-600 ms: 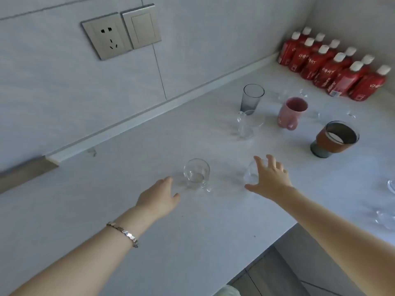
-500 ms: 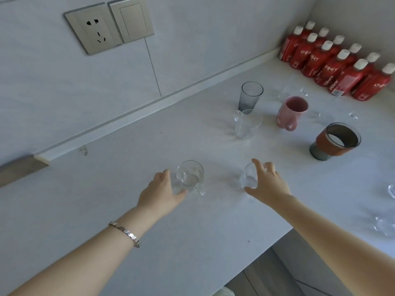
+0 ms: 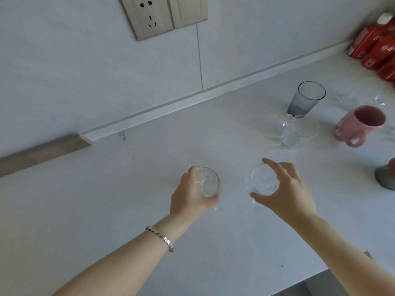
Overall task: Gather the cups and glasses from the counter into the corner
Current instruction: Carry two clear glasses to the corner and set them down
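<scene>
Two small clear glasses stand on the white counter (image 3: 106, 210) in front of me. My left hand (image 3: 190, 195) is wrapped around the left clear glass (image 3: 208, 182), thumb under its near side. My right hand (image 3: 284, 191) curls around the right clear glass (image 3: 260, 181), fingers over its far rim and thumb at its near side. Further right stand a grey tumbler (image 3: 305, 99), a clear glass cup (image 3: 297, 130) and a pink mug (image 3: 359, 124).
Red bottles (image 3: 378, 48) fill the far right corner. A dark cup base (image 3: 385, 178) shows at the right edge. A wall socket and switch (image 3: 162, 13) sit on the tiled wall. The counter's front edge runs at lower right.
Both hands have closed in on the two clear glasses: the left now grips its glass, the right has curled around the other. The camera has moved closer and to the left.
</scene>
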### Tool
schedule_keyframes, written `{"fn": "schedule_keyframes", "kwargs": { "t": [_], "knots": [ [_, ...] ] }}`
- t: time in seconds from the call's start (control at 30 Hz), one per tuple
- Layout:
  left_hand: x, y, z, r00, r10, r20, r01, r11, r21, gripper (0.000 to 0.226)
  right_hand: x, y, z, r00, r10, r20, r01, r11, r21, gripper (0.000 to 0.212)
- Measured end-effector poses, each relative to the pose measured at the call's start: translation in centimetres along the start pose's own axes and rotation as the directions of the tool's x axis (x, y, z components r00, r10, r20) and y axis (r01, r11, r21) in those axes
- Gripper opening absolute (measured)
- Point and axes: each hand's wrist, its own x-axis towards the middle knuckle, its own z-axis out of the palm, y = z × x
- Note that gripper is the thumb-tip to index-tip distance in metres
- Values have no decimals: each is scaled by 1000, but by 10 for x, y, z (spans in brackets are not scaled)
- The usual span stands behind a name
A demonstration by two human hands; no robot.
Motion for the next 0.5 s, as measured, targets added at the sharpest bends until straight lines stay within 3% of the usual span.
{"fn": "schedule_keyframes", "kwargs": {
  "t": [0.2,0.3,0.5],
  "knots": [
    [-31,-91,-90,979,-134,-153,98,971,-220,79,1,-105,48,967,-213,136,213,977,16,96],
    [-45,-152,-145,948,-224,-225,175,960,-220,86,-9,-167,87,930,-303,206,302,953,35,96],
    [-60,-284,-265,895,-300,-331,263,953,-152,74,-46,-289,179,864,-411,291,420,907,36,96]
  ]
}}
